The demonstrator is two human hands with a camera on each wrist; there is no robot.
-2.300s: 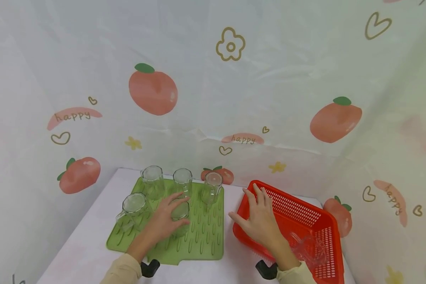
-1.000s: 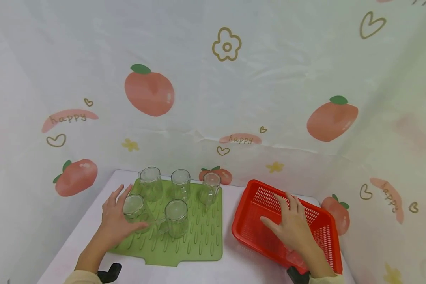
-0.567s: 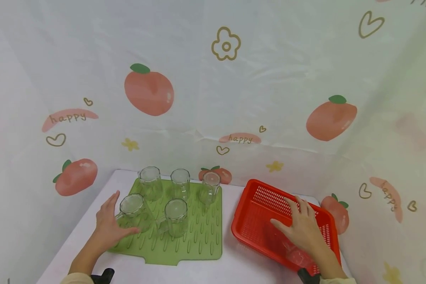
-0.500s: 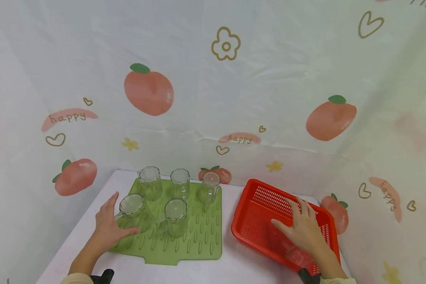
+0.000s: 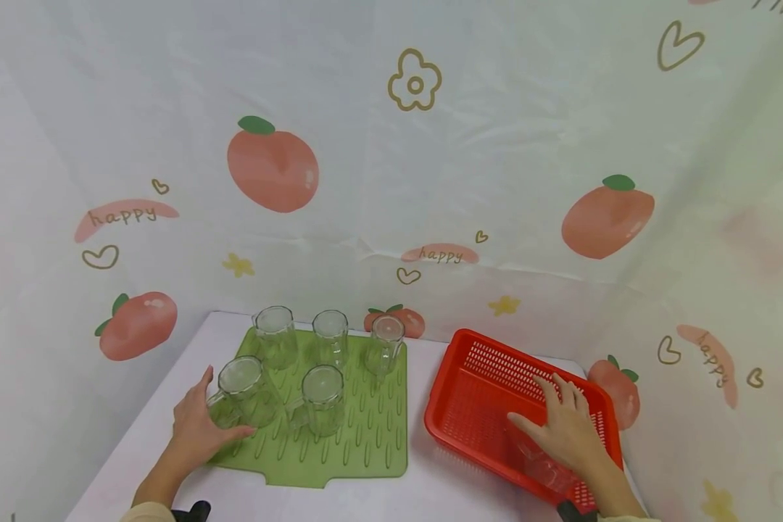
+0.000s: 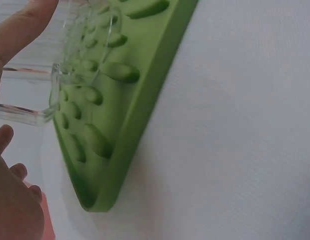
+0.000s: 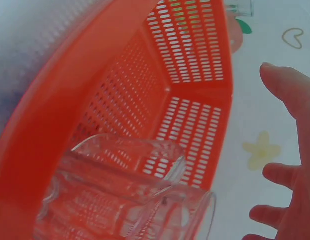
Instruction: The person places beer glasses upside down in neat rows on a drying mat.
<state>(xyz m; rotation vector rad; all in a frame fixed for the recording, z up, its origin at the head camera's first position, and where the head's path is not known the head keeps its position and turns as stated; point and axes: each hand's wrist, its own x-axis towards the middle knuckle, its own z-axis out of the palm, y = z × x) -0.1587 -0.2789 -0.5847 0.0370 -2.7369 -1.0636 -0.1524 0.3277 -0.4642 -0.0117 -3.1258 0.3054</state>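
Note:
Clear glass mugs, several of them, stand on a green ridged mat (image 5: 378, 442) in the head view. My left hand (image 5: 192, 431) is beside the front-left mug (image 5: 251, 395), thumb stretched across its near side and fingers spread along its handle side. In the left wrist view that mug's handle (image 6: 27, 117) juts between thumb and fingers. My right hand (image 5: 570, 428) hovers over the red basket (image 5: 453, 428), fingers spread and holding nothing. Below it a glass mug (image 7: 119, 195) lies on its side in the basket, partly hidden by the hand in the head view.
Another mug (image 5: 322, 399) stands to the right of the front-left one. Behind them is a back row of mugs, including one at the mat's back right (image 5: 386, 344). White table surface (image 5: 424, 464) separates mat and basket. A printed curtain (image 5: 365, 145) hangs behind.
My left hand has moved from the front-right mug leftward to the front-left one, then slightly lower. My right hand has shifted right, from the basket's left rim to over its right part.

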